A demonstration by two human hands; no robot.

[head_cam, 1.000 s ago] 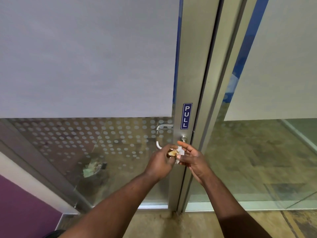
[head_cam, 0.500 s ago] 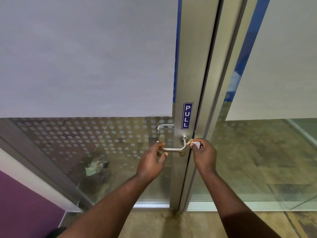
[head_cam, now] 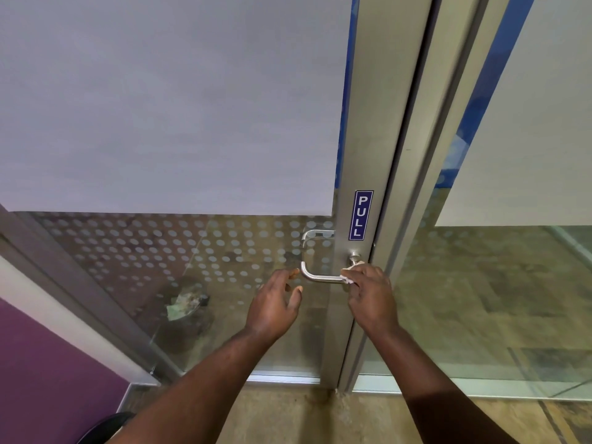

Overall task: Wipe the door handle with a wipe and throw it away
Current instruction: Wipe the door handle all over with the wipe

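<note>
A silver lever door handle (head_cam: 320, 277) sticks out from the metal door frame (head_cam: 365, 155), below a blue PULL sign (head_cam: 361, 215). My right hand (head_cam: 371, 296) presses a small white wipe (head_cam: 349, 273) against the handle's right part, near its pivot; most of the wipe is hidden under my fingers. My left hand (head_cam: 275, 302) hovers just left of the handle's curved end, fingers spread, holding nothing.
The glass door (head_cam: 160, 123) is frosted above and dotted below. Through the glass a waste bin (head_cam: 187, 312) with crumpled paper stands on the floor at the left. A purple wall (head_cam: 41, 373) is at the lower left. A fixed glass panel (head_cam: 512, 283) is on the right.
My left hand has let go of the handle's end and drawn back, fingers open. My right hand took the wipe from both hands to the handle and now rubs it near the pivot.
</note>
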